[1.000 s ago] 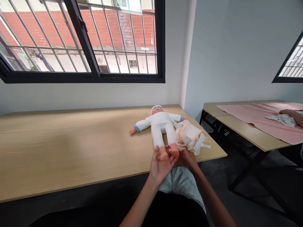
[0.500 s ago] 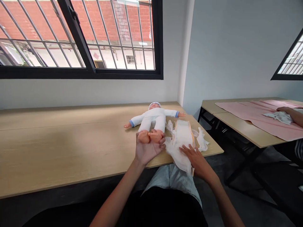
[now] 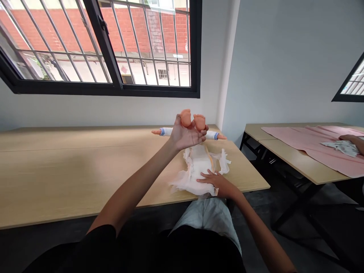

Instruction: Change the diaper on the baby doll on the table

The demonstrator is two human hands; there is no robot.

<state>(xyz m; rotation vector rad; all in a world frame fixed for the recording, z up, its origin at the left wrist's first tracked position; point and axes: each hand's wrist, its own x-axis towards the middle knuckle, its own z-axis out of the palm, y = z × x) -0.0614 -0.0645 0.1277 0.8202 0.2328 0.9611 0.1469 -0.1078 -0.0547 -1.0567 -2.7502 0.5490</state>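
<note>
A baby doll [image 3: 200, 122] in white clothes with blue cuffs has both legs raised, soles toward me. My left hand [image 3: 186, 134] is closed around its ankles and hides its body and head; the arms stretch out to either side at table height. An opened white diaper [image 3: 199, 161] with an orange edge line lies on the table in front of the doll, its side tabs spread. My right hand [image 3: 212, 182] rests on the diaper's near end, fingers spread, pressing it from above.
The wooden table [image 3: 85, 170] ends just right of the diaper. Another table [image 3: 307, 163] with a pink cloth [image 3: 298, 142] stands to the right, where another person's hand [image 3: 352, 140] touches a white cloth [image 3: 341, 147]. A barred window [image 3: 113, 49] is ahead.
My left hand has lifted the doll's feet up and away from me. My right hand and the diaper have moved left, in front of the doll.
</note>
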